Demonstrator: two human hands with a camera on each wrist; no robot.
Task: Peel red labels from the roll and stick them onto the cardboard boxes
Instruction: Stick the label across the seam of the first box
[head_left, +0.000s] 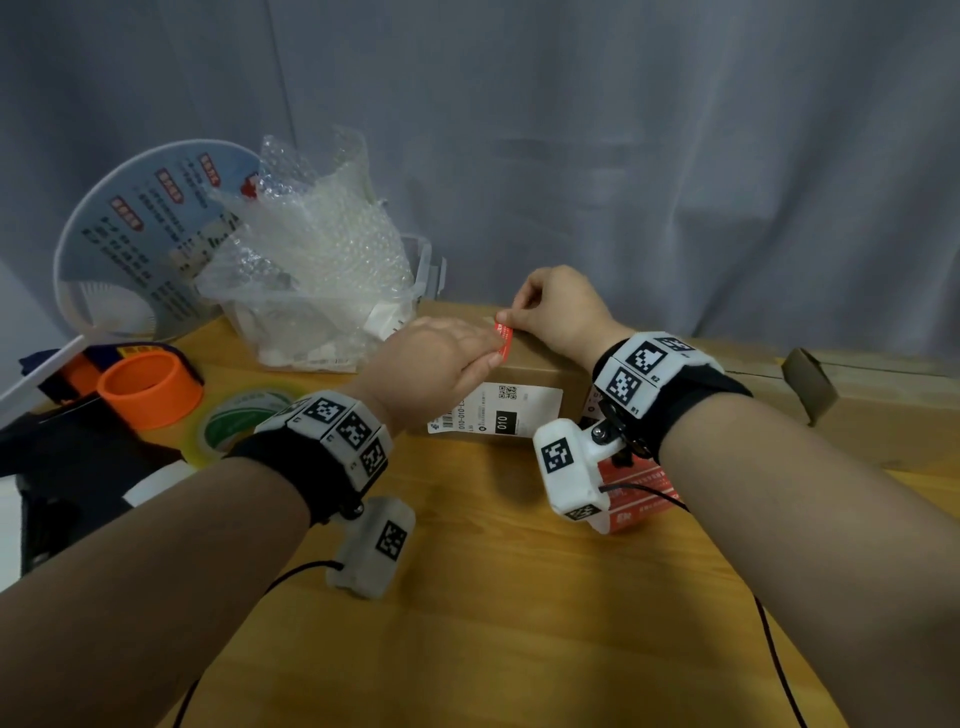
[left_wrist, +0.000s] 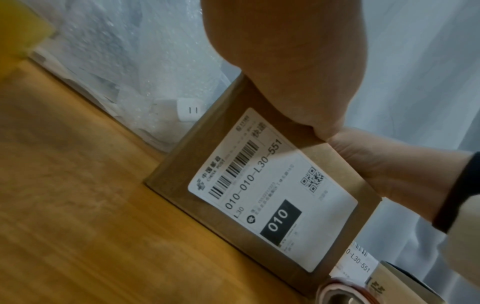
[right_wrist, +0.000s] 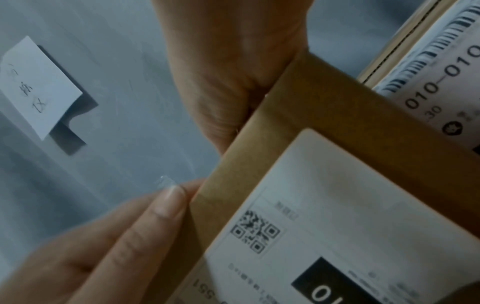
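Two hands meet above the top face of a cardboard box (head_left: 540, 364) that stands on a wooden table (head_left: 493, 597). Left hand (head_left: 436, 358) pinches the lower end of a small red label (head_left: 503, 340) between thumb and fingers; right hand (head_left: 558, 312) pinches the label's upper end with curled fingertips. Label is held at the near top edge of the box, between both hands; whether it already touches the cardboard cannot be told. White shipping label (left_wrist: 272, 185) with barcode and "010" block covers the box's front face. A second cardboard box (head_left: 852, 410) lies just right of the first, also bearing a printed label in the right wrist view. Roll of red labels (head_left: 641, 493) rests on the table in front of the box, partly hidden behind the right wrist camera. At left: clear container of bubble wrap (head_left: 322, 249), round printed fan (head_left: 140, 234), orange ring (head_left: 150, 389), green tape roll (head_left: 239, 421). Grey curtain (head_left: 675, 130) forms the backdrop
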